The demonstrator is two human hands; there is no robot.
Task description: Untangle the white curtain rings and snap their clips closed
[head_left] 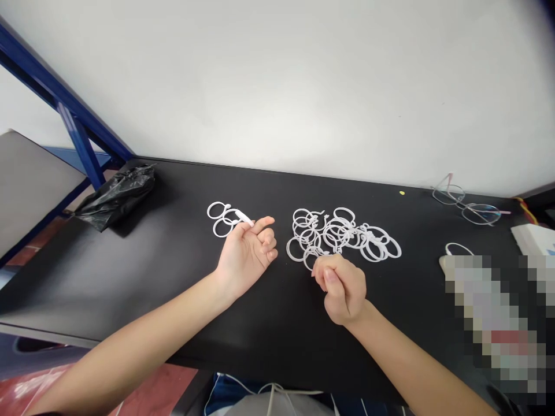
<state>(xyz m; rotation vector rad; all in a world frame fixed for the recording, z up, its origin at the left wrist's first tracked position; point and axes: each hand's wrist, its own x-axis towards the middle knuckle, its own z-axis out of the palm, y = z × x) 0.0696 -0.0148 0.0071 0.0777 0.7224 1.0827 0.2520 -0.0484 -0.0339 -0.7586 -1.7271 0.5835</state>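
Left hand (247,251) pinching white ring (243,217), ring pile (342,234) touching right hand (342,286)

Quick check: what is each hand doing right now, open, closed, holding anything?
Left hand: palm up, fingers curled, pinching a white ring at the small group of rings.
Right hand: closed in a fist at the near edge of the ring pile; contents cannot be told.

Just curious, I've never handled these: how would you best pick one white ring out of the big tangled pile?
Probably take a ring at the big pile's left edge, such as the outer ring lying flat and mostly free. Come from above and pinch its thin rim with two fingers; the middle rings overlap and would likely drag neighbours along.
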